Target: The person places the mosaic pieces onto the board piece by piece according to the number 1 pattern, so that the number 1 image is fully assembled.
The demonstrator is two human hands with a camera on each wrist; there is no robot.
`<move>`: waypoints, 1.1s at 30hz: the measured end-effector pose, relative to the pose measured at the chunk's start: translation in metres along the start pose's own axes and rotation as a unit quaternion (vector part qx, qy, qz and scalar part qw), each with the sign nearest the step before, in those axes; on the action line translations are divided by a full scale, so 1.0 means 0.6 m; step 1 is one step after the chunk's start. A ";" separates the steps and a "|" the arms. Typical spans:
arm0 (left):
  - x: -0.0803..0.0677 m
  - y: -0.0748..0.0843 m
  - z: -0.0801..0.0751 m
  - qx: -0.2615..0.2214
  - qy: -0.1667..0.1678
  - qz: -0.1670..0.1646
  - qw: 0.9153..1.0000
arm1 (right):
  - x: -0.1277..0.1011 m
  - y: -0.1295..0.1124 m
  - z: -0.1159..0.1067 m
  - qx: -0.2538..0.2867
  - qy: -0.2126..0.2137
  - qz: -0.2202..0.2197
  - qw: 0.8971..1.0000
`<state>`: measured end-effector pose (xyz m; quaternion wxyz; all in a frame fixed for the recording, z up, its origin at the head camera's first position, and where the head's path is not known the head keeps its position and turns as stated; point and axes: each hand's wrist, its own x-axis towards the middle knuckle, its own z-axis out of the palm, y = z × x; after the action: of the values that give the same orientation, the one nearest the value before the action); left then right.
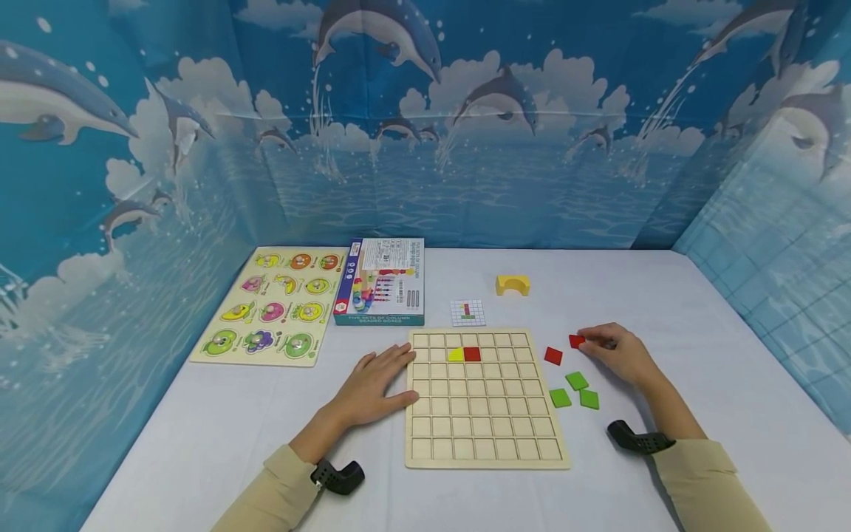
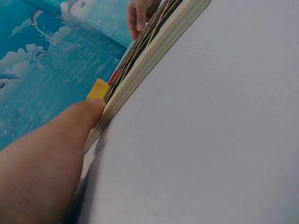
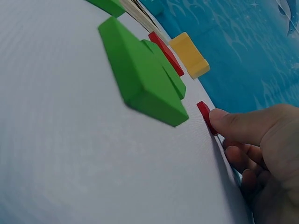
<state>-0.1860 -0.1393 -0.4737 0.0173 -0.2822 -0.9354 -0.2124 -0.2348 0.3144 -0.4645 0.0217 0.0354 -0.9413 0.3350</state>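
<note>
My left hand (image 1: 374, 389) lies spread at the left edge of a wooden grid board (image 1: 483, 448), fingertips and thumb touching its rim. Two tiles sit side by side in the board's second row: a yellow piece (image 1: 455, 355) and a red square tile (image 1: 472, 355). Right of the board, my right hand (image 1: 618, 353) pinches another red tile (image 3: 205, 114) between thumb and fingers, low over the tablecloth. A loose red tile (image 1: 553, 356) lies between that hand and the board. Closer to me are green tiles (image 1: 577, 380), some blurred large in the right wrist view.
Behind the board lies a small pattern card (image 1: 468, 313) with a coloured figure on a grid. A yellow arch block (image 1: 513, 285) stands farther back. To the left are a boxed toy set (image 1: 380, 281) and a fruit puzzle board (image 1: 269, 307). A dolphin-print curtain (image 1: 425, 185) encloses the table.
</note>
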 end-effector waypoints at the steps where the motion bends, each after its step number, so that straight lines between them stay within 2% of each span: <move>1: 0.000 0.000 0.000 0.000 -0.001 0.000 1.000 | 0.000 0.001 0.000 -0.001 0.001 -0.002 1.000; 14: -0.001 0.001 -0.002 -0.001 -0.006 -0.001 1.000 | 0.000 0.003 0.004 0.018 0.041 -0.004 0.999; 33: -0.001 0.002 -0.002 0.001 -0.006 -0.001 1.000 | -0.011 -0.022 -0.009 0.080 0.029 0.001 0.996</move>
<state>-0.1851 -0.1395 -0.4721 0.0115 -0.2828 -0.9360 -0.2094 -0.2272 0.3081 -0.4527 0.0459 0.0258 -0.9105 0.4101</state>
